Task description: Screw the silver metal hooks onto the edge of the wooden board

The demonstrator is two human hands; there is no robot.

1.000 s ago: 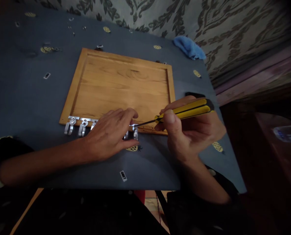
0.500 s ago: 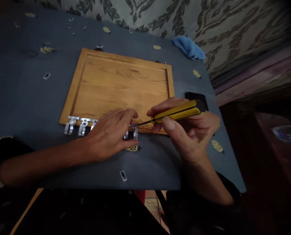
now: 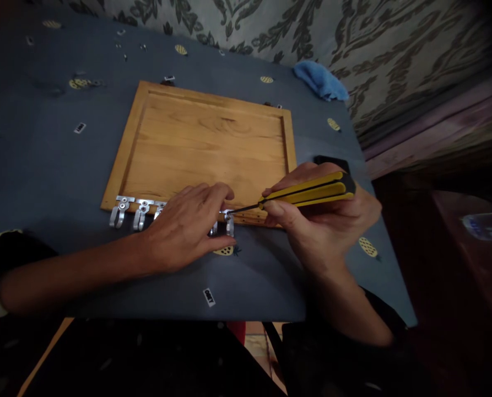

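Observation:
A framed wooden board (image 3: 212, 149) lies flat on the table, with a metal hook rail (image 3: 134, 202) along its near edge. Several silver hooks stick out from the rail toward me. Across the middle of the rail lies my left hand (image 3: 192, 218), its thumb and index finger apart around the right-hand hooks; it presses the rail and hides part of it. My right hand (image 3: 324, 220) is closed around the yellow and black handle of a screwdriver (image 3: 312, 190). The shaft points left, its tip at the rail's rightmost hook (image 3: 230, 223).
A blue cloth (image 3: 322, 81) lies at the table's far right corner. Behind my right hand sits a dark, flat object (image 3: 332, 162). Small metal bits (image 3: 142, 47) lie at the far left on the patterned tablecloth (image 3: 64, 171). A patterned wall covering (image 3: 262, 27) rises behind the table.
My right hand has shifted slightly right and turned the screwdriver handle, with its fingers wrapped further around it. The tip stays at the rightmost hook. My left hand has hardly moved.

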